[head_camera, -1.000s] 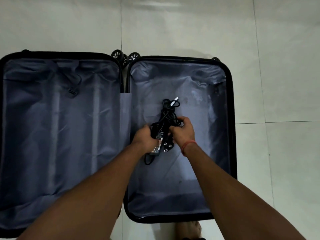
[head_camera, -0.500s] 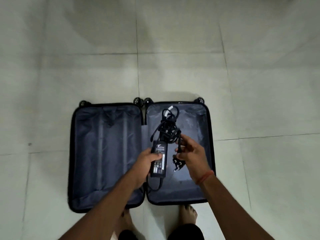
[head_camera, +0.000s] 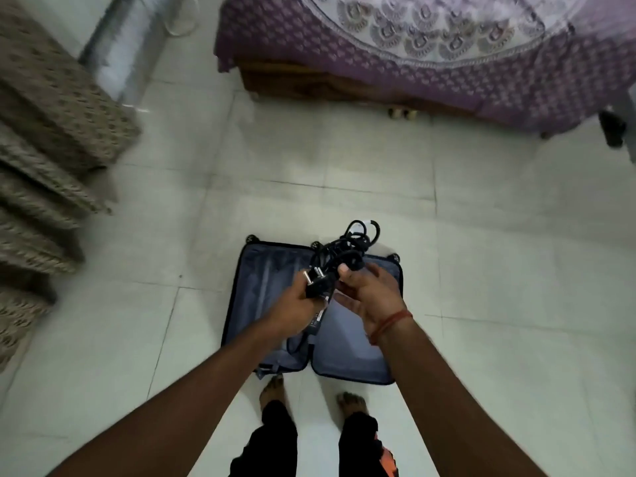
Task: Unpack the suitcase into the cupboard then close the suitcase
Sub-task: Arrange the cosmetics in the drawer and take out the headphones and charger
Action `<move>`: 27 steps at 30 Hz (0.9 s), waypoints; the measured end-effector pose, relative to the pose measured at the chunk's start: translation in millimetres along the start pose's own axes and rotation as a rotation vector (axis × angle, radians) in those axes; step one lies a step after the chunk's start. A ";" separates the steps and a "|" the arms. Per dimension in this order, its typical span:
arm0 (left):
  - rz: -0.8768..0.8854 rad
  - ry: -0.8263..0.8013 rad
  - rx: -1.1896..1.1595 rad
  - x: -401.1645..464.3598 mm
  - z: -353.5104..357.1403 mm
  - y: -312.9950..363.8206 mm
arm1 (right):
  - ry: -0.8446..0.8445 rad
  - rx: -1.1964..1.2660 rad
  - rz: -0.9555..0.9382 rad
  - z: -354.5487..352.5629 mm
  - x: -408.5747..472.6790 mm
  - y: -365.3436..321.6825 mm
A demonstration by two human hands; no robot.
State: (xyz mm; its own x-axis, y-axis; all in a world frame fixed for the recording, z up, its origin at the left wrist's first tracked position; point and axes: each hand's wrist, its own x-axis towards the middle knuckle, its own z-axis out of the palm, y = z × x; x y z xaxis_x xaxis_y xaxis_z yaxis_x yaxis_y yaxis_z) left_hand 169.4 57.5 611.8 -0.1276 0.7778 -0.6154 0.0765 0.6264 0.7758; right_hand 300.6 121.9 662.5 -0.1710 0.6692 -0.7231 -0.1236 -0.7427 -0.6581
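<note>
Black charger w/ cable bundle (head_camera: 344, 251) above open suitcase (head_camera: 354, 359), L hand (head_camera: 296, 309) fingers curled round brick+plug, R hand (head_camera: 370, 297) pinching cable.

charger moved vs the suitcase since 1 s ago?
Yes. The charger is up out of the suitcase, carried above its open halves in the left hand and right hand; earlier it lay on the right half's lining.

Head camera looks steeply down over suitcase (head_camera: 275, 304) and floor (head_camera: 481, 270).
</note>
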 end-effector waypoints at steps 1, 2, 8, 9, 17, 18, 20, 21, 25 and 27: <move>0.012 0.031 -0.024 -16.3 -3.5 11.6 | 0.032 -0.078 -0.091 6.2 -15.7 -7.8; 0.021 0.051 -0.045 -29.4 -5.3 19.4 | 0.035 -0.172 -0.183 9.0 -27.8 -12.4; 0.012 0.193 -0.182 -111.4 -1.2 42.2 | -0.301 -0.849 -0.665 -3.5 -82.0 -22.2; 0.005 0.233 -0.200 -124.2 0.2 42.7 | -0.361 -0.995 -0.754 -8.3 -87.6 -25.5; 0.050 0.464 -0.287 -219.3 15.2 35.6 | -0.699 -1.299 -1.699 12.1 -132.4 -61.2; 0.043 0.522 -0.266 -232.2 13.9 33.8 | -0.782 -1.267 -1.687 20.0 -139.0 -57.9; 0.035 0.612 -0.171 -254.1 9.7 27.3 | -0.869 -1.212 -1.559 35.8 -146.8 -49.2; 0.028 0.654 -0.095 -269.1 7.0 22.9 | -0.888 -1.198 -1.496 46.3 -153.3 -41.8; -0.051 0.807 0.340 -317.6 -1.5 2.9 | -0.987 -1.297 -1.324 91.1 -185.7 -5.5; -0.059 0.926 0.532 -348.7 -2.8 -12.3 | -1.076 -1.368 -1.118 112.5 -214.4 14.7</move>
State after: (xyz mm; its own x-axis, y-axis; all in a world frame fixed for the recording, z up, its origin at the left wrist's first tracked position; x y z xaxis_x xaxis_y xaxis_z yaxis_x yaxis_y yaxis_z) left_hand 210.2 -221.6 817.3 -0.8293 0.5433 -0.1311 0.4386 0.7780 0.4499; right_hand 225.5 -35.1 831.4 -0.9959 0.0648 0.0625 0.0032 0.7197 -0.6943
